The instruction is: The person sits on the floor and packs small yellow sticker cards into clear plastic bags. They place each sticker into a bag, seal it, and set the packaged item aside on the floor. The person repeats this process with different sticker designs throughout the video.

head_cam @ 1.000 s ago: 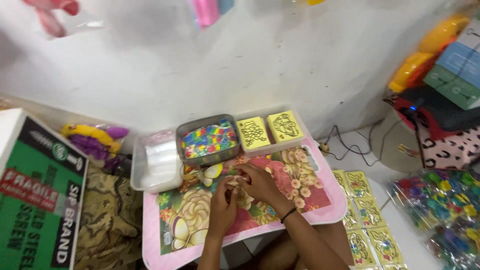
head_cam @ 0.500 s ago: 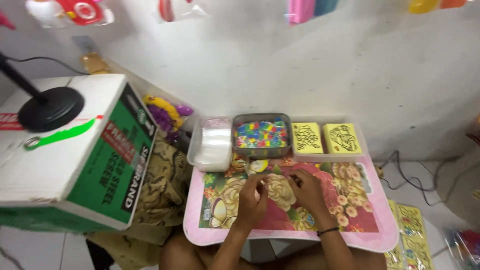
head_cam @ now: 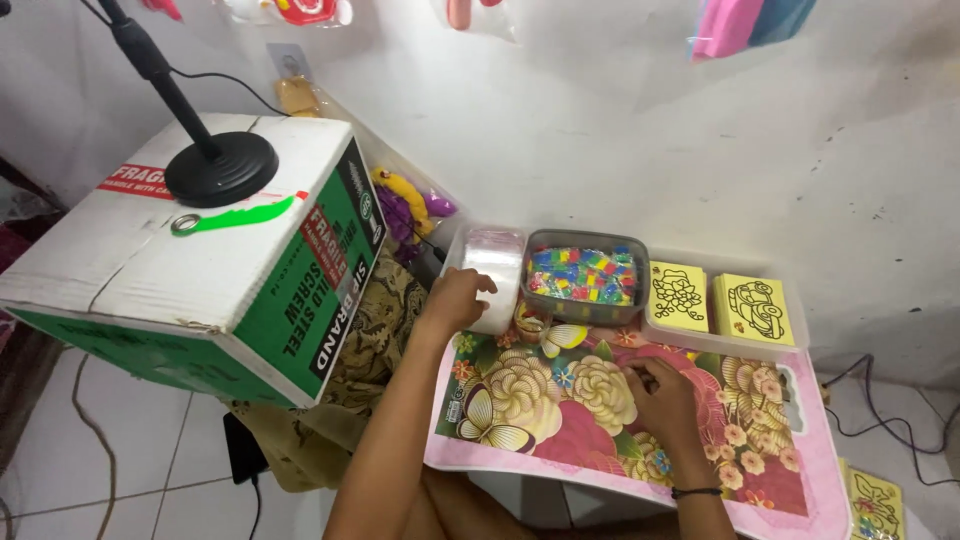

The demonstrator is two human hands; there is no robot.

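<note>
Seen from above, a person's left hand [head_cam: 458, 298], fingers loosely curled, rests on a stack of clear plastic bags [head_cam: 494, 275] lying in a white tray [head_cam: 452, 245] at the centre of the frame. The right hand [head_cam: 662, 393], lower right of centre, presses on a low pink table [head_cam: 800, 480] with a floral top, its fingers drawn together; whether they pinch anything cannot be told. Behind it sit a grey tub of colourful beads [head_cam: 585, 274] and two yellow picture cards [head_cam: 716, 303]; a green-and-white cardboard box [head_cam: 210, 270] fills the left.

You see two yellow picture cards [head_cam: 677, 296] [head_cam: 755, 309] by wall, one bead tub [head_cam: 586, 276], one cardboard box [head_cam: 190, 260], two hands [head_cam: 458, 297] [head_cam: 662, 393].
</note>
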